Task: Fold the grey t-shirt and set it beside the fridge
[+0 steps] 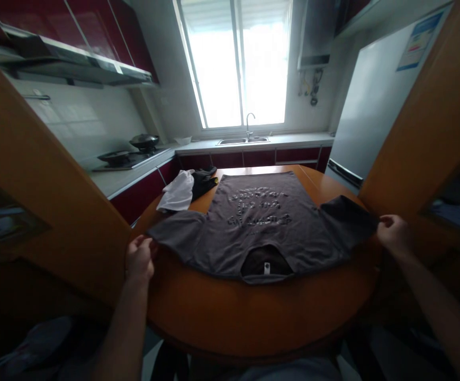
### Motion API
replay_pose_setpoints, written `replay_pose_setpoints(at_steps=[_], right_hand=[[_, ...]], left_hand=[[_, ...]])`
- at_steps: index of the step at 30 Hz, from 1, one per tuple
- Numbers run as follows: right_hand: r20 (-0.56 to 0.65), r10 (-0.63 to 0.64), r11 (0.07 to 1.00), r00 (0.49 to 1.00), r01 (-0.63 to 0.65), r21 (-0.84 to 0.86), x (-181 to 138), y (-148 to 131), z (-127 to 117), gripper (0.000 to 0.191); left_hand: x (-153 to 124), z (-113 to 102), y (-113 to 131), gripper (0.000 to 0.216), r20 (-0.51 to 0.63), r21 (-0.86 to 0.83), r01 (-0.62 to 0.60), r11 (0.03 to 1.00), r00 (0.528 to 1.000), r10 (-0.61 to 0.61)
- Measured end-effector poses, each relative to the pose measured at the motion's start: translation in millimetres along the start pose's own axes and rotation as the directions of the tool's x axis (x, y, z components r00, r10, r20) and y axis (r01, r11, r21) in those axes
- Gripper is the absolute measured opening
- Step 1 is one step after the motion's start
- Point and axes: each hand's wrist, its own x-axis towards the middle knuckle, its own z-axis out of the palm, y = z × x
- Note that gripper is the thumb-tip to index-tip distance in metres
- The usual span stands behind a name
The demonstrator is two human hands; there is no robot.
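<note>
A dark grey T-shirt (261,211) lies spread on the round wooden table (261,312), its neckline and small white label toward me. Raised lettering covers its chest. At the end of the left-lying sleeve, my left hand (140,258) is closed with fingertips pinching the sleeve's edge. My right hand (394,233) pinches the cuff of the other sleeve, which is lifted a little and creased. Both arms reach out wide on either side of the shirt.
White cloth (177,191) and black cloth (204,182) lie bunched at the table's far left. Beyond stand a counter with a sink (233,141), a stove with pans (144,141), and a fridge (372,100) on the right. Wooden door frames flank the table.
</note>
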Motion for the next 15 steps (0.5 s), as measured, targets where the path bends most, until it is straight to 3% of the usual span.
replay_pose_setpoints(at_steps=[3,4,6,7,8,9,10,11,12,13,15], right_hand=[[-0.007,-0.131,0.968,0.991,0.126,-0.216,-14.9,8.0,-7.4,0.038],[-0.031,-0.219,0.947,0.975,0.205,-0.246,-24.8,0.4,-8.4,0.04],[-0.038,-0.393,0.904,0.919,0.378,-0.199,-50.9,-27.2,-8.3,0.038],[0.022,-0.48,0.869,0.877,0.479,-0.122,-66.8,-44.7,-7.1,0.035],[0.096,-0.56,0.826,0.823,0.564,-0.018,-84.0,-62.7,-5.3,0.03],[0.202,-0.646,0.762,0.736,0.638,0.109,-102.0,-80.0,-2.7,0.025],[0.307,-0.722,0.688,0.62,0.688,0.232,-120.1,-95.4,0.3,0.023],[0.4,-0.777,0.616,0.487,0.719,0.322,-137.3,-108.2,3.6,0.024],[0.461,-0.804,0.56,0.375,0.737,0.378,-153.0,-117.9,7.0,0.024],[0.493,-0.816,0.524,0.303,0.749,0.406,-166.3,-124.6,10.2,0.022],[0.511,-0.823,0.483,0.247,0.777,0.403,-184.6,-130.4,15.4,0.014]], left_hand=[[-28.1,-8.6,-7.4,0.045,-0.081,0.186,-0.251,0.95,0.96,0.269],[-42.5,-7.5,-6.1,0.047,-0.032,0.252,-0.357,0.899,0.926,0.377],[-75.2,-0.8,1.1,0.043,0.263,0.292,-0.552,0.781,0.831,0.49],[-92.3,4.2,5.7,0.037,0.483,0.264,-0.634,0.727,0.739,0.469],[-109.1,9.4,9.9,0.033,0.699,0.213,-0.702,0.68,0.596,0.396],[-125.0,14.6,13.0,0.031,0.852,0.153,-0.753,0.64,0.429,0.301],[-139.4,19.3,14.7,0.033,0.941,0.085,-0.786,0.612,0.266,0.211],[-152.0,23.3,14.7,0.036,0.98,0.027,-0.806,0.592,0.137,0.142],[-162.3,26.3,13.2,0.039,0.994,-0.018,-0.821,0.571,0.049,0.102],[-170.2,28.4,10.6,0.042,0.996,-0.052,-0.834,0.549,-0.004,0.087],[-179.0,30.5,3.7,0.039,0.994,-0.087,-0.866,0.493,-0.042,0.102]])
